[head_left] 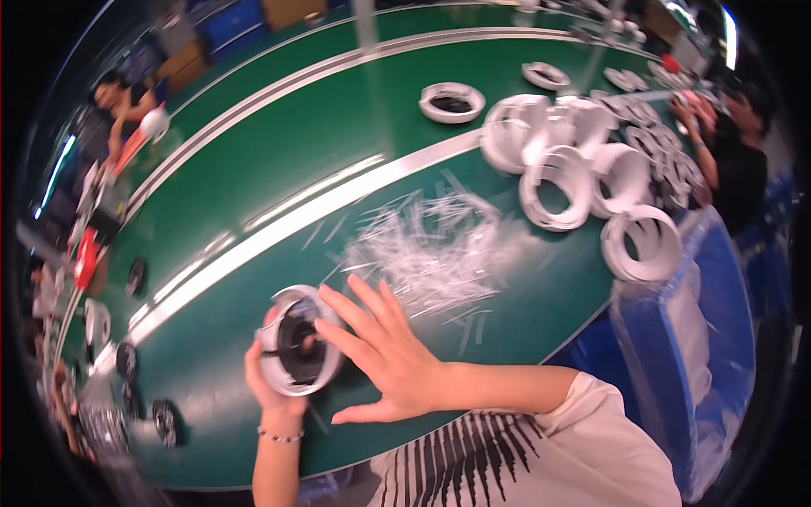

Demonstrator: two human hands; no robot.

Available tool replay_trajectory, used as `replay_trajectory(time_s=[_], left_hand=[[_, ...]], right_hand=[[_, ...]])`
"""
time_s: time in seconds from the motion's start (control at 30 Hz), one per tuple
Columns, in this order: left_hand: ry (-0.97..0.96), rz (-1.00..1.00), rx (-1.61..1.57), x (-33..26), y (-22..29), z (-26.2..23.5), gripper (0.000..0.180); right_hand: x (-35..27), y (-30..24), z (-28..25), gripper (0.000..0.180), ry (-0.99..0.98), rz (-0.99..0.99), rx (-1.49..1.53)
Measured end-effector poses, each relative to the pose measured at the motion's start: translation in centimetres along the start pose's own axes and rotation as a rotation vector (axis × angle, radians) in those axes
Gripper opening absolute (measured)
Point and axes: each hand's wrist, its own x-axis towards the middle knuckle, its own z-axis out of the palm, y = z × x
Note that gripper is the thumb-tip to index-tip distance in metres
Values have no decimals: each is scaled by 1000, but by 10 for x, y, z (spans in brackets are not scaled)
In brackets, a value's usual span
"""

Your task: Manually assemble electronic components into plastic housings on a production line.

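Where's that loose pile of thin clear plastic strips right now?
In the head view, the pile of clear strips lies mid-frame on the green table, just beyond the right hand, with the stacks of white rings further off to its right.

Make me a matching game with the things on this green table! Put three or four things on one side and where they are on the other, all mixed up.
Things:
1. round white ring part with a black middle
2. pile of thin clear strips
3. stack of white rings
4. blue bin lined with clear plastic

Places:
A. heaped at the far right of the table
B. off the table's right edge
C. held in the left hand, with the right hand on it
D. spread on the middle of the green table

Pairs: 1-C, 2-D, 3-A, 4-B
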Motion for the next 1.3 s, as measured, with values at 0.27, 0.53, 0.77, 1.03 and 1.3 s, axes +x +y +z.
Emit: replay_trajectory(time_s=[0.27,0.53,0.77,1.03,1.3], left_hand=[[162,26,174,94,50,4,42],[68,135,252,269,21,15,41],[156,208,420,304,4,22,54],[217,827,933,260,25,20,53],[241,759,671,94,93,-19,43]], right_hand=[[-41,65,-171,30,436,213,-674],[-83,108,-187,26,369,471,-865],[-103,124,-192,25,52,571,-891],[-104,144,-200,17,170,509,-814],[-106,130,-209,3,380,252,-957]])
